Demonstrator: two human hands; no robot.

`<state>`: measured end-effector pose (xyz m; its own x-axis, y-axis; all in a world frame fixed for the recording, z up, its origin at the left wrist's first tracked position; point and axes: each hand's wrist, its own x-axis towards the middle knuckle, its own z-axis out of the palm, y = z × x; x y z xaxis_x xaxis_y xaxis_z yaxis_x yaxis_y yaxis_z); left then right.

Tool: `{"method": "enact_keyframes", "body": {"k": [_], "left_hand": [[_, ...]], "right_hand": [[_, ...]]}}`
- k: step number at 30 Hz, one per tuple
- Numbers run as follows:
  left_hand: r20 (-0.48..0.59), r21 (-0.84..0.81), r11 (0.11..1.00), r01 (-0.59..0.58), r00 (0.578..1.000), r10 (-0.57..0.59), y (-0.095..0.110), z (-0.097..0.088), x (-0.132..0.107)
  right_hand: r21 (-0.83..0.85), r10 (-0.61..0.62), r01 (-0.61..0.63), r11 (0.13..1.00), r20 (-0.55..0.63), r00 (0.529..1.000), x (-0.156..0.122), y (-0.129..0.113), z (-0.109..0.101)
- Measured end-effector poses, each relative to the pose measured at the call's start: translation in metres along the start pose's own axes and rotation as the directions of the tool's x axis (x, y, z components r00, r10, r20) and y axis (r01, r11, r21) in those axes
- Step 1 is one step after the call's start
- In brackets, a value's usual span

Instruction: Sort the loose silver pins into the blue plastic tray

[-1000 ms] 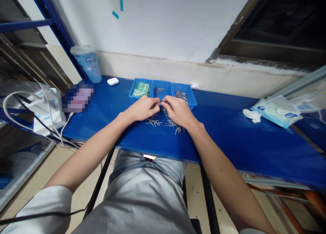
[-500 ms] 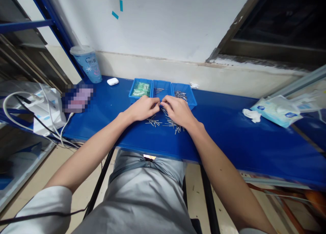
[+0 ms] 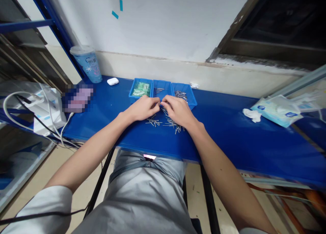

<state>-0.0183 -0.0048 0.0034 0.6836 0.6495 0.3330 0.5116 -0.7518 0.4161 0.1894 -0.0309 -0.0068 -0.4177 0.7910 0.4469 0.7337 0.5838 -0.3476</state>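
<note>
My left hand point(image 3: 146, 108) and my right hand point(image 3: 175, 109) meet at their fingertips over the table, just in front of the blue bins. Both are closed in a pinch; whatever they hold is too small to make out. Beneath and between them lie loose thin metal pins, like screws or rivets: a small pile point(image 3: 154, 121) by my left hand and a larger pile point(image 3: 173, 124) by my right, partly hidden by it. Behind stand a left bin point(image 3: 130, 97) with green-and-clear packets, a middle bin point(image 3: 163, 83) with a few pins, and a right bin point(image 3: 194, 100) with many metal pieces.
On the blue table point(image 3: 224, 125), a patterned cup point(image 3: 89, 64), a white earphone case point(image 3: 112, 81) and a blurred-out item point(image 3: 78, 98) sit left, near a power strip with cables point(image 3: 49, 118). A tissue pack point(image 3: 277, 110) and crumpled tissue point(image 3: 252, 115) lie right. The wall rises behind.
</note>
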Motion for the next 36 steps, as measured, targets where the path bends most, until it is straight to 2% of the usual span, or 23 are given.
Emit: {"method": "enact_keyframes", "body": {"k": [18, 36], "left_hand": [[-0.026, 0.024, 1.000, 0.007, 1.000, -0.006, -0.0037, 0.0006, 0.0003], [0.010, 0.020, 1.000, -0.017, 1.000, 0.017, 0.0001, -0.0009, 0.0006]], "right_hand": [[0.066, 0.014, -0.013, 0.998, -0.005, 1.000, -0.0001, -0.0005, -0.0016], [-0.030, 0.036, -0.037, 0.999, -0.028, 0.999, 0.0013, -0.0008, 0.0008]]}}
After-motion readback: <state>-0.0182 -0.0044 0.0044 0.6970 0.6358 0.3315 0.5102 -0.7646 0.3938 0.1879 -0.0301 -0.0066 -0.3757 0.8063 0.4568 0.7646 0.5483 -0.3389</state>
